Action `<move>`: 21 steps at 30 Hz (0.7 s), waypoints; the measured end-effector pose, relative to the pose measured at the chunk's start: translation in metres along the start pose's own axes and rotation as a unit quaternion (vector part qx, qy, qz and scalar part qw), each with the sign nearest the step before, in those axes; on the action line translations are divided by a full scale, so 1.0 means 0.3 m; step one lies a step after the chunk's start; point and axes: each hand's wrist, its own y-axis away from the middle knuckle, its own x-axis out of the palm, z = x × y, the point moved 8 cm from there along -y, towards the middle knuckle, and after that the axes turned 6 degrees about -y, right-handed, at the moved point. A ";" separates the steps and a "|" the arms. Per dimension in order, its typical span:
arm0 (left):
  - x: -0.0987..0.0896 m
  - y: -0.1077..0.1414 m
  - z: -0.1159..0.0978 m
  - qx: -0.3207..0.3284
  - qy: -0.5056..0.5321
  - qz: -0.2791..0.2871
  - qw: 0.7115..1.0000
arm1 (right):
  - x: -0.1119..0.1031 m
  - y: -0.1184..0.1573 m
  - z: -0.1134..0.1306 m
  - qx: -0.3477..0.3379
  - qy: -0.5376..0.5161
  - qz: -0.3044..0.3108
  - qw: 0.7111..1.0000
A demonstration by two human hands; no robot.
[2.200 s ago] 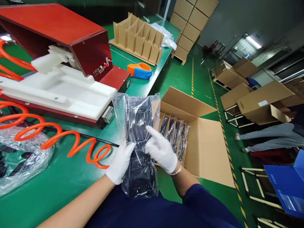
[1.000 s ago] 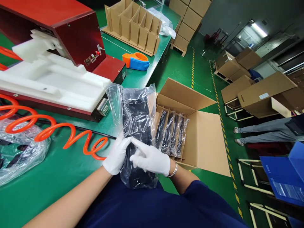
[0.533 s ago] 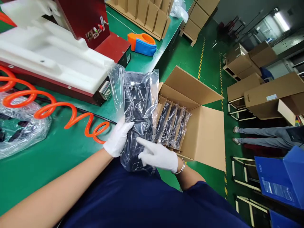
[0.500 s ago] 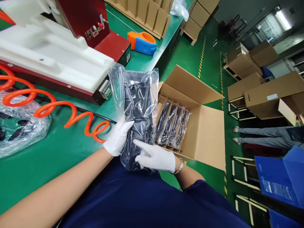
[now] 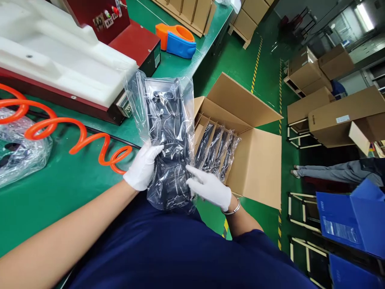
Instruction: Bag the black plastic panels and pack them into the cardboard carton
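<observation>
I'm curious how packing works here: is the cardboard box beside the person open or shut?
Open: the box's flaps stand spread outward, and bagged black parts show inside.

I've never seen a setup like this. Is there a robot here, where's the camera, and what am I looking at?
There's no robot: these are a person's own hands in white gloves, seen by a camera worn on the head, looking forward and down.

The left hand holds a black part in a clear bag. The right hand is at the bag's other edge; whether it grips is unclear.

On the green table are a red and white machine, an orange coiled hose and an orange and blue object. Beside the table, an open cardboard box contains more bagged black pieces.
</observation>
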 end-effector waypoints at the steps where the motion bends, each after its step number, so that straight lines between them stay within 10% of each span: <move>1: -0.001 -0.001 0.006 -0.003 0.007 0.001 1.000 | -0.049 0.000 -0.002 -0.027 -0.034 -0.055 0.998; 5: 0.007 0.000 0.021 -0.017 0.028 0.011 0.999 | -0.232 -0.026 -0.042 -0.113 -0.117 -0.254 0.953; 12: 0.022 0.006 0.006 -0.001 -0.002 0.045 0.999 | 0.046 -0.227 -0.112 -0.105 -0.159 0.016 0.982; 16: 0.045 0.019 -0.011 0.036 -0.110 0.104 0.988 | 0.010 -0.252 -0.108 -0.169 -0.200 -0.104 0.959; 21: 0.093 0.035 0.045 -0.010 -0.216 0.184 0.959 | -0.249 -0.281 -0.181 -0.095 -0.063 -0.300 0.947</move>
